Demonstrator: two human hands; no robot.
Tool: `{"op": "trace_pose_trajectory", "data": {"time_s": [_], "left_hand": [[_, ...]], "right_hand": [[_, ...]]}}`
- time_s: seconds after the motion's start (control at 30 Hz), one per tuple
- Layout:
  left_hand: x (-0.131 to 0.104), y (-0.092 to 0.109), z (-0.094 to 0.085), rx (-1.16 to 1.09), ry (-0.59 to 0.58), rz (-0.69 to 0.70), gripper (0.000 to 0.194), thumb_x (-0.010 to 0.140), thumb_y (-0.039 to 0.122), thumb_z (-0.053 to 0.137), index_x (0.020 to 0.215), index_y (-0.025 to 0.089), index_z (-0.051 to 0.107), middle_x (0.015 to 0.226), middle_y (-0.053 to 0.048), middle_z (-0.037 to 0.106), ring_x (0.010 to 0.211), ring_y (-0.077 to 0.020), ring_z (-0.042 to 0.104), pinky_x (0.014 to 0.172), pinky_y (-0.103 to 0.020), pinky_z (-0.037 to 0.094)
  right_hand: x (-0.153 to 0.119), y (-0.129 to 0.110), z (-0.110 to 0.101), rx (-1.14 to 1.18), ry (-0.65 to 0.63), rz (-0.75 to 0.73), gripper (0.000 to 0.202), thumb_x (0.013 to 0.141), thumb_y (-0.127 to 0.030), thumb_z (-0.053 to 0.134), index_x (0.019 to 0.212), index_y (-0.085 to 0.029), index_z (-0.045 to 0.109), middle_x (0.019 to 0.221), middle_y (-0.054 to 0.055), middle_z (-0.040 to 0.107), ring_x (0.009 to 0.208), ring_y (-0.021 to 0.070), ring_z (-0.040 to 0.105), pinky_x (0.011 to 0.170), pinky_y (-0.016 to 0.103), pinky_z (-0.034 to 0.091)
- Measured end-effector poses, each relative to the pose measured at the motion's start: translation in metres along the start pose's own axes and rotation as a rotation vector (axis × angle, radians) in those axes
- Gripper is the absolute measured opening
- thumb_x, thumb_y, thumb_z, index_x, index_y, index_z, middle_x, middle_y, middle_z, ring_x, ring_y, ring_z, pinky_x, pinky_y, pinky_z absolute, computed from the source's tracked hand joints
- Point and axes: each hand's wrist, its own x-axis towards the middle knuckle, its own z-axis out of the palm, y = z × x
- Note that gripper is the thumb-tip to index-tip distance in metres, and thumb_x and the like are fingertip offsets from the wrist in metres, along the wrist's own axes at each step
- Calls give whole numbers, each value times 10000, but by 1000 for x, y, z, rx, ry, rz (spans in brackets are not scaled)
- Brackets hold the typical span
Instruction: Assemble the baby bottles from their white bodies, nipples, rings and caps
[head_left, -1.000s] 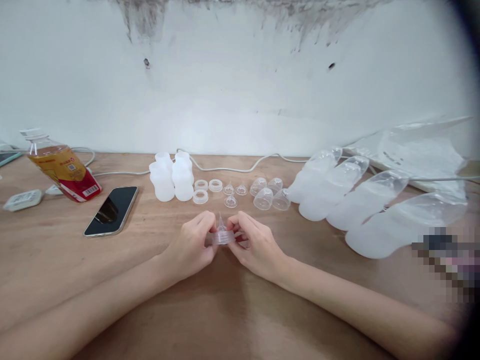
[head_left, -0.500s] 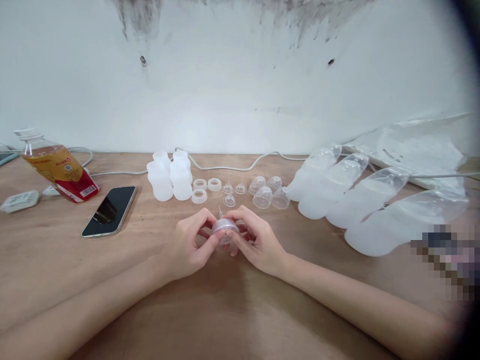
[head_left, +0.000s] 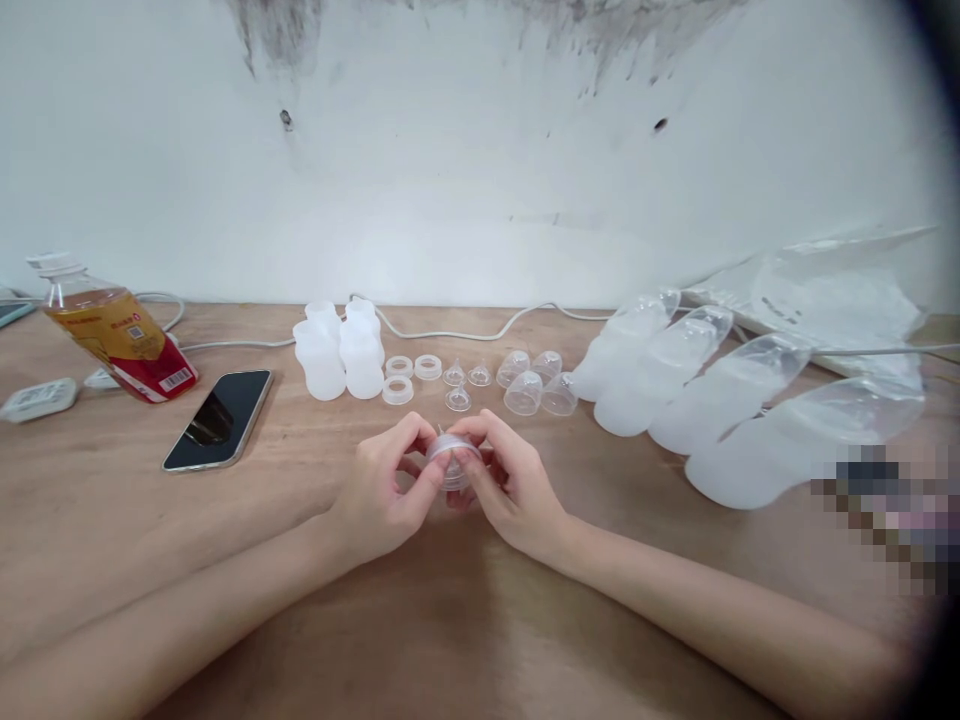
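Note:
Between my left hand (head_left: pixel 395 485) and my right hand (head_left: pixel 517 485) is a clear baby bottle nipple in its collar ring (head_left: pixel 451 468), pinched from both sides with the thumbs on the face toward me. The nipple's thin tip points away from me; the fingers hide part of the ring. Just beyond my hands lie three loose clear nipples (head_left: pixel 458 399) and three translucent collar rings (head_left: pixel 398 390). Several clear domed caps (head_left: pixel 523 394) stand right of the nipples. To the left, several frosted bottle bodies (head_left: pixel 325 365) stand upright in a group.
Several capped frosted bottles (head_left: pixel 739 470) lie in a row on the right, before a plastic bag (head_left: pixel 840 285). A phone (head_left: pixel 219 420) and a drink bottle (head_left: pixel 124 330) are on the left. A white cable (head_left: pixel 465 338) runs along the wall.
The nipple and collar ring have tilted slightly between my fingers, and the thin tip shows less. My thumbs have shifted a little on the ring. The other things stay in place.

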Motion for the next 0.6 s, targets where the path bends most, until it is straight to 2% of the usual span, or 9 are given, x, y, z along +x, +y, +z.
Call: {"op": "trace_pose_trajectory", "data": {"time_s": [0.3,0.4,0.5,0.6], "left_hand": [[0,-5,3,182,51,18,113,797,204,464,694,183,420,611,48,483,504,-68,503,485,-173,459],[1,-6,0,171,32,9,95,800,203,463,713,181,433,632,43,500,511,-68,508,481,-172,458],[3,-9,-6,151,-47,-23,87,786,237,507,750,183,448,718,18,556,607,-95,555,516,-187,487],[6,-16,-11,147,-90,-24,92,757,205,533,746,189,443,789,10,583,691,-110,579,564,-199,504]], "right_hand": [[1,-3,4,-123,46,20,83,860,-220,383,813,-186,443,728,-12,411,461,37,461,355,146,416],[1,-1,2,-67,36,32,81,863,-227,387,835,-187,452,782,-6,403,472,28,478,383,154,455],[1,2,-3,-25,-15,48,97,854,-211,402,911,-208,480,881,17,401,576,50,524,460,185,517],[2,6,-6,-115,-84,16,221,793,-132,450,986,-230,492,944,41,403,746,105,520,505,192,533]]}}
